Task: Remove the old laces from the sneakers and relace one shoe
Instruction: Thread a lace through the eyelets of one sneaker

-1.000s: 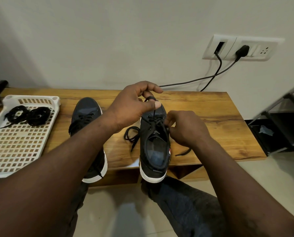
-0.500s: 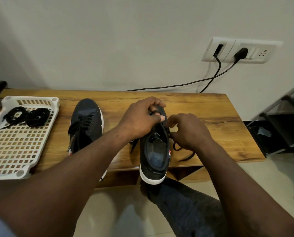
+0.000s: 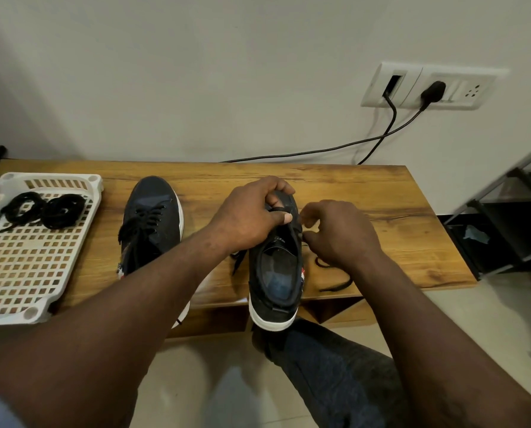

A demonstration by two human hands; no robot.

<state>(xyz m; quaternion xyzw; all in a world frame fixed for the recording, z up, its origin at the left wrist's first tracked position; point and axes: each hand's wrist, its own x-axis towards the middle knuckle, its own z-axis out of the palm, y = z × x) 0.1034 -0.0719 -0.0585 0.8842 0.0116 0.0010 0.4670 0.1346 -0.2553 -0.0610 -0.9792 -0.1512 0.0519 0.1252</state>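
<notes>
Down from where it had been drawing the lace high a second earlier, the left hand (image 3: 248,217) had settled onto the toe of the sneaker being worked on, and the slack that lay left of that shoe had shortened.

At the far left, a white slotted tray (image 3: 49,177) sat on the wooden table (image 3: 366,186), one corner hanging over the near edge. Two coiled bundles of removed black laces (image 3: 62,211) lay side by side at its far end. Just right of the tray stood the laced sneaker (image 3: 153,211), toe pointing to the wall, its lace threaded but loose (the heel was hidden behind the left forearm).

Next came the second sneaker (image 3: 276,273), also toe to the wall, with its white heel jutting past the table's near edge. The left hand gripped its toe, fingers curled over the front and the thumb lying across the top with a loop of the black lace (image 3: 338,284) crossing it. Touching the shoe's right eyelet row, the right hand (image 3: 341,233) had its fingertips bunched together, pinching the lace there. From under that hand the free end trailed across the tabletop toward the near edge.

Behind, two dark cords (image 3: 304,154) ran from a white socket plate (image 3: 428,88) on the wall down behind the table. A metal rack (image 3: 511,211) stood on the floor at the far right.
</notes>
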